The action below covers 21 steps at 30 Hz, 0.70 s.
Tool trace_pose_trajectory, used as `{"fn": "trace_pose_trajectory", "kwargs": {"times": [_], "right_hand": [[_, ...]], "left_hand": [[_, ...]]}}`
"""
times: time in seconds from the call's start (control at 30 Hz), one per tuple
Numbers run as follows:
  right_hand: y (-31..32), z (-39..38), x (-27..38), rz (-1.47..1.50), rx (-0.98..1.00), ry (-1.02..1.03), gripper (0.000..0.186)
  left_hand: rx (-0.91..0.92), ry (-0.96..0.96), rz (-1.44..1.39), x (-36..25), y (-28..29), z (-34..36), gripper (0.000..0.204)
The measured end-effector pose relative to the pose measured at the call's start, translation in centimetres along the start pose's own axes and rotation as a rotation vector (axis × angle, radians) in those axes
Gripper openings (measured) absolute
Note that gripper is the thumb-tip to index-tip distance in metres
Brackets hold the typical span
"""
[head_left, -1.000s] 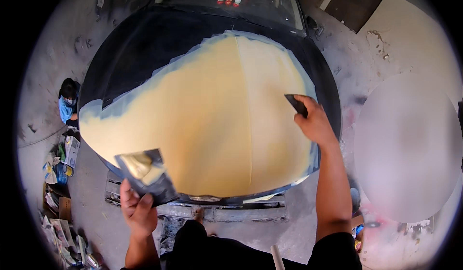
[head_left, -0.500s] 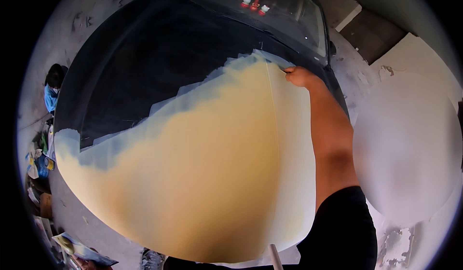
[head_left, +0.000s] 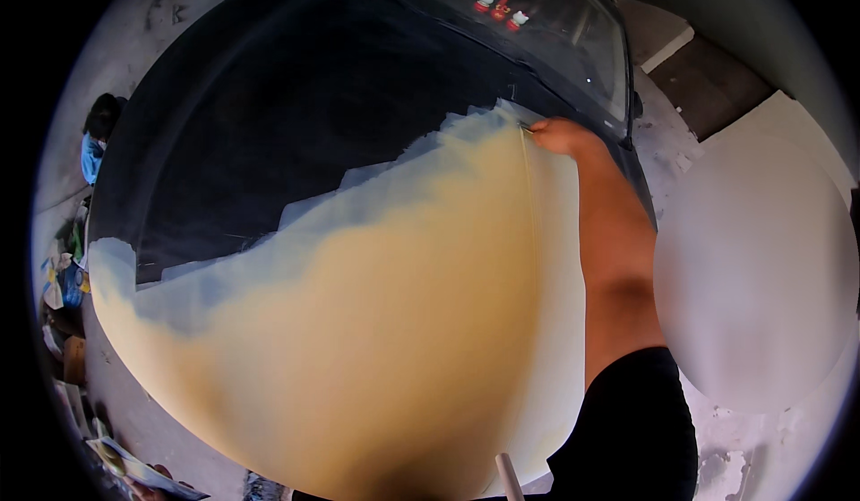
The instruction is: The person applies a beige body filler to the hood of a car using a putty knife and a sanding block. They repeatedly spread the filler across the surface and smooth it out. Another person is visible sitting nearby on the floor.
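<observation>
In front of me is a car hood (head_left: 385, 304), dark along its far left part. Smooth yellowish filler covers its near and right parts, thinning to a bluish edge. My right hand (head_left: 557, 136) is closed at the far right of this coating, by the raised crease line. It pinches a thin, flat spreader (head_left: 527, 128), mostly hidden by the fingers. At the lower left rim, my left hand (head_left: 148, 490) shows only partly, its fingers curled around a flat board (head_left: 184, 488) with a dab of filler on it.
Beyond the hood is the windshield (head_left: 573, 44), with small red and white ornaments (head_left: 502, 8) behind it. A person in blue (head_left: 93, 152) is at the left. Boxes and bottles (head_left: 67, 282) clutter the floor there. A pale rod (head_left: 508, 476) rises at the lower edge.
My right hand has moved left across the hood to the crease line with the spreader. The view has shifted, and the board sits lower at the left rim.
</observation>
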State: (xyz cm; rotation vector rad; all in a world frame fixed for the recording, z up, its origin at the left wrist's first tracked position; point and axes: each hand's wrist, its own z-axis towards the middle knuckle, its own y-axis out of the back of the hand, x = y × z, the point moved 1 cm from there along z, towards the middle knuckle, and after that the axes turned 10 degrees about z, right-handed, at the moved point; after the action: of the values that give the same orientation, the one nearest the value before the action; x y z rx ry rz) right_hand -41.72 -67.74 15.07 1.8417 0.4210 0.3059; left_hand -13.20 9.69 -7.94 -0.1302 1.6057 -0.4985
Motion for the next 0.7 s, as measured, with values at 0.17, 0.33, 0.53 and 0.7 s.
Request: {"fn": "trace_pose_trajectory", "kwargs": {"times": [0.17,0.33,0.53,0.7], "right_hand": [[0.6,-4.7,2.7,0.139,0.058,-0.083,0.044],[-0.5,-6.3,1.6,0.098,0.085,-0.032,0.049],[-2.1,-9.5,1.3,0.083,0.072,0.028,0.050],[-3.6,-12.2,1.4,0.097,0.086,0.081,0.050]], "left_hand": [[0.161,0.079,-0.041,0.2,0.7,-0.1,0.066],[0.247,0.111,-0.111,-0.3,-1.2,-1.6,0.067],[0.281,0.140,-0.175,-0.2,-1.9,-2.6,0.068],[0.453,0.157,-0.248,-0.6,-2.6,-3.6,0.067]]}}
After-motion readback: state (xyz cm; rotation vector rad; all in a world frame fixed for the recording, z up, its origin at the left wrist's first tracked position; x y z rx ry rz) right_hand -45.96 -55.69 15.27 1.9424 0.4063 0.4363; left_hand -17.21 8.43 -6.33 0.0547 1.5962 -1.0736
